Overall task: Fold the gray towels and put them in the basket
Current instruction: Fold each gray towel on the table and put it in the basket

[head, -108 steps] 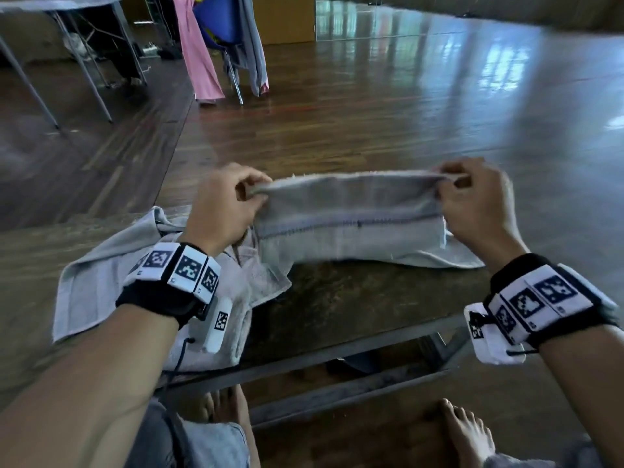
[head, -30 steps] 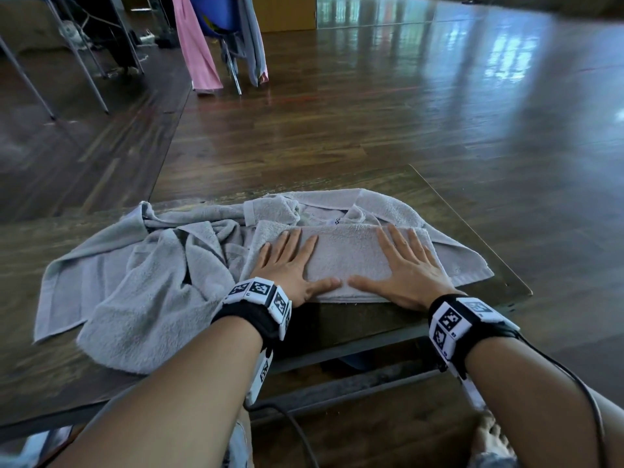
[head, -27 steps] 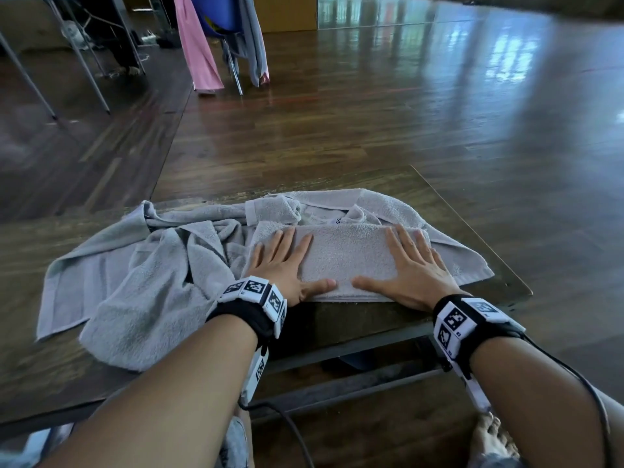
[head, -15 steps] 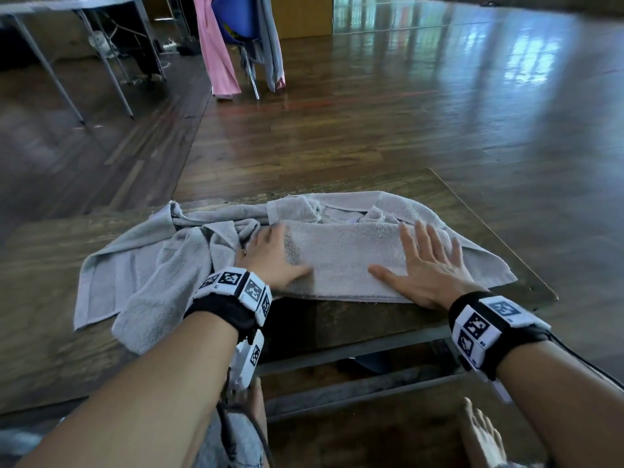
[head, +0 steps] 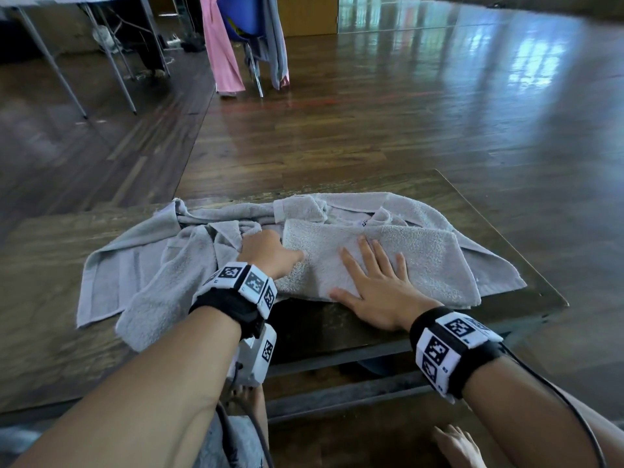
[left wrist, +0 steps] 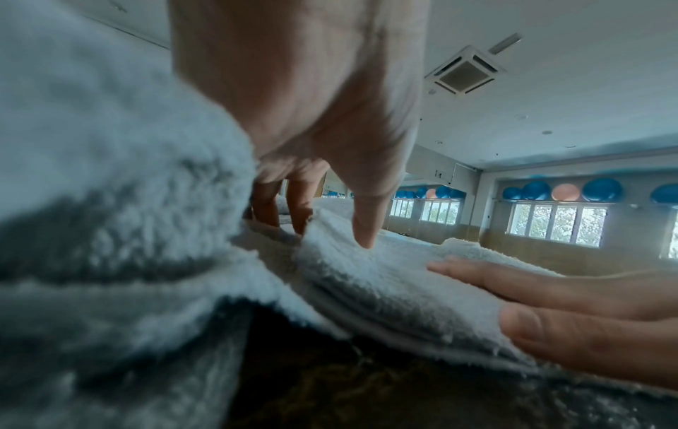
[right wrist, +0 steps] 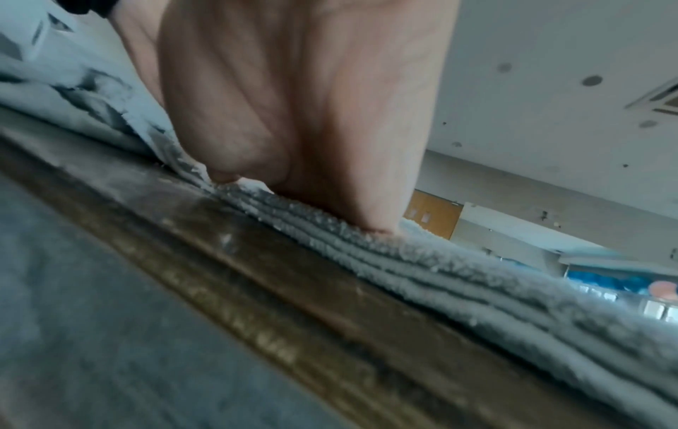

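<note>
A folded gray towel [head: 418, 261] lies on the wooden table [head: 513, 238] in front of me, on top of another spread gray towel [head: 381, 202]. My left hand [head: 270, 253] pinches the folded towel's left end, thumb on top and fingers tucked under the edge; the left wrist view shows the left hand [left wrist: 330, 223] on that towel [left wrist: 385, 278]. My right hand [head: 371, 282] lies flat, fingers spread, on the towel's middle. In the right wrist view, the palm [right wrist: 312, 130] presses the layered towel [right wrist: 477, 278]. No basket is in view.
A crumpled gray towel [head: 158, 265] covers the table's left part. The table's near edge [right wrist: 257, 275] runs just under my wrists, with my bare foot [head: 456, 447] below. Far across the wooden floor stand a chair draped with pink cloth [head: 219, 52] and metal table legs [head: 50, 62].
My left hand left its flat position on the towel and took hold of the towel's left end. My right hand slid left, from the right part to the middle.
</note>
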A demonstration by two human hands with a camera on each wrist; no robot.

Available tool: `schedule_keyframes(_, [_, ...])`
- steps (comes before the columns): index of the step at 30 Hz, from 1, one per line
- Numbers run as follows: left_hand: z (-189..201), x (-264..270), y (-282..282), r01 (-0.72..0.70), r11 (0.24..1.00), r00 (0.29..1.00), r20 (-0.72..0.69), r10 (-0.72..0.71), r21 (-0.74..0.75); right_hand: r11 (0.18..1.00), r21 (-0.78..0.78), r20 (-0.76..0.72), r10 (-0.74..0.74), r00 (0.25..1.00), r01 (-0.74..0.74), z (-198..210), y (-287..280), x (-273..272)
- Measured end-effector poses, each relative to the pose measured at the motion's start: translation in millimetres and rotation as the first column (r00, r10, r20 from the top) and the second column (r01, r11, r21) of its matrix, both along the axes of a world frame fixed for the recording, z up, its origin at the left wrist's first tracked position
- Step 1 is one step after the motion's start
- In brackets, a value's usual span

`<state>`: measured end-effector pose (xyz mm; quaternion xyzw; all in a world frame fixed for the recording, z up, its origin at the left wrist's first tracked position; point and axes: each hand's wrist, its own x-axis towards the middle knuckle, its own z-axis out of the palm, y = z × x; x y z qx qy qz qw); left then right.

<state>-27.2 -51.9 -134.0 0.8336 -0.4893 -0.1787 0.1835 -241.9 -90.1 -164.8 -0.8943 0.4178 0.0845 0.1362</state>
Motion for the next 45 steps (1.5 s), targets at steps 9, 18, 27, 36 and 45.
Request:
schedule_keyframes(9, [8,-22,4,-0.090,0.995,0.995,0.043,0.089,0.036,0.999,-0.025,0.092,0.044,0.995,-0.042,-1,0,-11])
schedule_keyframes(18, [38,-58,0,0.048,0.917,0.997,-0.042,-0.071,-0.395,0.968,0.065,0.577,-0.234,0.782,0.241,24,-15,-25])
schedule_keyframes(27, [41,-151,1,0.546,0.700,0.743,-0.120,-0.658,-0.460,0.526,0.837,0.505,-0.849,0.155,0.151,51,-32,-74])
schedule_keyframes(36, [20,-160,-22,0.654,0.739,0.753,0.055,-0.655,-0.159,0.528,0.749,0.574,-0.819,0.004,0.400,38,-62,-116])
schedule_keyframes(45, [-6,-170,-30,0.695,0.707,0.687,0.169,-0.706,0.132,0.632,0.527,0.492,-0.772,0.402,0.568,34,-72,-121])
